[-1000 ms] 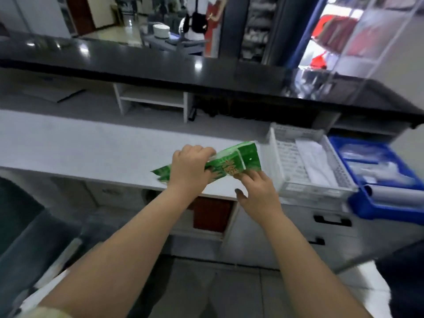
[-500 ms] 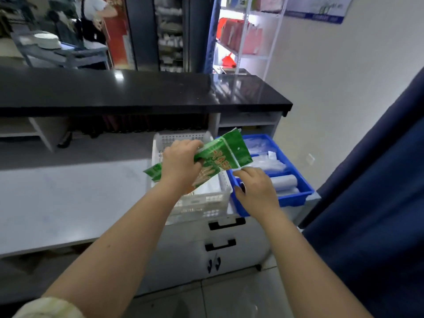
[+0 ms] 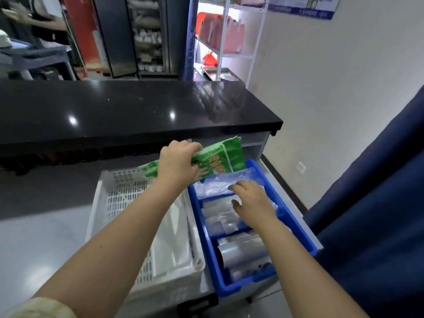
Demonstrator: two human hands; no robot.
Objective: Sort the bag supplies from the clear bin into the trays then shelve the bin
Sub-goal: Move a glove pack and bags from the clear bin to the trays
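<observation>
Sitting side by side on the pale lower counter (image 3: 41, 237) are two containers: a white perforated tray (image 3: 119, 203) on the left and a blue divided tray (image 3: 296, 221) touching its right side. The white tray is holding a flat stack of white sheets or bags (image 3: 174, 230) along its right half. The blue tray is showing three compartments; the far one is holding crumpled clear plastic bags (image 3: 215, 187), the middle one flat clear bags (image 3: 218, 219), and the near one a roll of clear plastic (image 3: 243, 253).

The left hand (image 3: 176, 166) is gripping a green printed packet (image 3: 220, 161), fingers curled over its top edge and thumb underneath, and holding it tilted above the far ends of both trays, its right end over the blue tray's far compartment. The packet is looking glossy, with green and white panels and orange lettering, its edges slightly crumpled. The right hand (image 3: 252, 203) is resting palm down in the blue tray, fingers loosely spread on the clear bags at the divider between the far and middle compartments; whether it is pinching any bag cannot be told.
</observation>
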